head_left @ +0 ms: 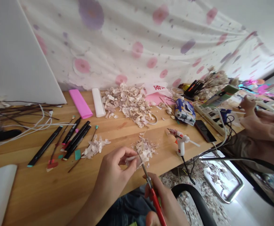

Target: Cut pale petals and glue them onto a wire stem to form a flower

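Note:
Between thumb and fingers, my left hand (118,169) pinches a small piece of white paper (130,159). My right hand (162,196) is wrapped round red-handled scissors (156,202), with the blades reaching up to the paper's right edge. Just beyond the blades lies a small heap of pale cut scraps (146,147). Left of my hands, a cluster of white petals (95,147) sits on a thin brown stem. A much larger pile of cream petals (129,103) spreads along the back of the table (45,185).
A white glue gun (181,141) stands at right near a phone (205,130) and a wipes pack (185,111). Black markers (77,142) lie left, with pink (80,103) and white (98,102) paper rolls behind. Another person's hand (248,105) is at far right.

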The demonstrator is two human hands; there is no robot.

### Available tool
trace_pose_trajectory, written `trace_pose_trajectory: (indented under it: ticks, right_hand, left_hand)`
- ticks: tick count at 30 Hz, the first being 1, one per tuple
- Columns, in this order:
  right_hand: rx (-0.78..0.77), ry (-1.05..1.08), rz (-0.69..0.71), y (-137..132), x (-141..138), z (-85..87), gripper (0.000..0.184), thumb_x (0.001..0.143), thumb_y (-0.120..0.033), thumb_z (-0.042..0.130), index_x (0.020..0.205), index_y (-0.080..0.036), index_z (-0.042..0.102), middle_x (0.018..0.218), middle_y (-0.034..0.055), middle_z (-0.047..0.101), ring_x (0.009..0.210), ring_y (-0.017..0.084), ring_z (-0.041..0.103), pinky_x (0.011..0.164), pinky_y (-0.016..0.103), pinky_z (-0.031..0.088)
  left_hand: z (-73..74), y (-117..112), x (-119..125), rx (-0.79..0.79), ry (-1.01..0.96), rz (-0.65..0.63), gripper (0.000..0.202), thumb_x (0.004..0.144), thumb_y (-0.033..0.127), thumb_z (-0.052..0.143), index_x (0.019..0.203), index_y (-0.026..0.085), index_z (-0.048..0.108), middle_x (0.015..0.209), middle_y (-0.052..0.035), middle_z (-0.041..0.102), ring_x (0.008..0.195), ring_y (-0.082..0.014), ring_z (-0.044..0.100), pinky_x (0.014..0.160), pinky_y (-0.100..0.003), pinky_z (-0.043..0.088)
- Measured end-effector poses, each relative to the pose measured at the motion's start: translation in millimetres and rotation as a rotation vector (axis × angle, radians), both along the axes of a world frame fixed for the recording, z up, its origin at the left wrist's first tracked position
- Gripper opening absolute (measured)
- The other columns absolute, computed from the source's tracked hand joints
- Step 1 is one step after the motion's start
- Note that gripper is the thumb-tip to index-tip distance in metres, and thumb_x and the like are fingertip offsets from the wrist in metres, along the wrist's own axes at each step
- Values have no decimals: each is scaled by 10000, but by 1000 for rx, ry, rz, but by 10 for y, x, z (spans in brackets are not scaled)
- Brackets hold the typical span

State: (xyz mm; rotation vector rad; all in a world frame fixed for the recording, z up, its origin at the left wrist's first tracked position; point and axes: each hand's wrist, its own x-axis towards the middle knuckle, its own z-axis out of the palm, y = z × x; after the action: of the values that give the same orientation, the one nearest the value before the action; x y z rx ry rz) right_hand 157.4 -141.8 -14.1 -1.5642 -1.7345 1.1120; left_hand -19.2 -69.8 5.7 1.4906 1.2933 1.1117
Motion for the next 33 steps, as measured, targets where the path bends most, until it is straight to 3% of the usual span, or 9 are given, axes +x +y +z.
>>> trace_pose_trajectory:
  ticks: [3, 9, 17, 24, 33]
  right_hand:
    - [-42, 46, -13, 4, -10, -57, 960, 515, -1056, 372, 950, -227, 587, 693, -11, 587, 559, 169, 475, 533, 254, 380]
    - [-79, 117, -32, 59, -40, -161, 1023, 504, -1067, 379, 1010, -204, 590, 676, -21, 558, 571, 161, 455, 527, 250, 374]
    - [-43, 146, 35, 329, -149, -137, 935, 633, -1005, 447, 1035, -174, 597, 628, -36, 546, 547, 141, 439, 517, 243, 340]
    - [-35, 201, 42, 522, -246, -210, 871, 693, -971, 459, 1025, -174, 576, 597, -73, 438, 527, 119, 355, 498, 241, 285]
    - [-66, 137, 8, 598, -207, -318, 861, 663, -986, 463, 921, -174, 589, 575, -85, 329, 551, 121, 292, 504, 247, 218]
  left_hand:
    - [3, -22, 24, -17, -29, -23, 56, 812, 183, 658, 783, 223, 685, 739, 15, 748, 688, -147, 729, 673, -229, 579]
    - [-40, 29, 6, -201, -197, -63, 37, 779, 187, 658, 798, 206, 683, 776, -13, 767, 724, -172, 745, 679, -248, 583]
    - [-107, 402, -165, -418, -400, -92, 151, 665, 217, 784, 784, 166, 705, 742, -16, 748, 683, -158, 710, 639, -255, 584]
    - [14, 679, -273, -489, -411, -128, 175, 633, 238, 844, 720, 150, 720, 674, -11, 732, 615, -134, 690, 611, -255, 592]
    - [-66, 827, -301, -561, -324, -202, 245, 594, 264, 870, 741, 145, 713, 667, 3, 715, 590, -113, 672, 605, -230, 569]
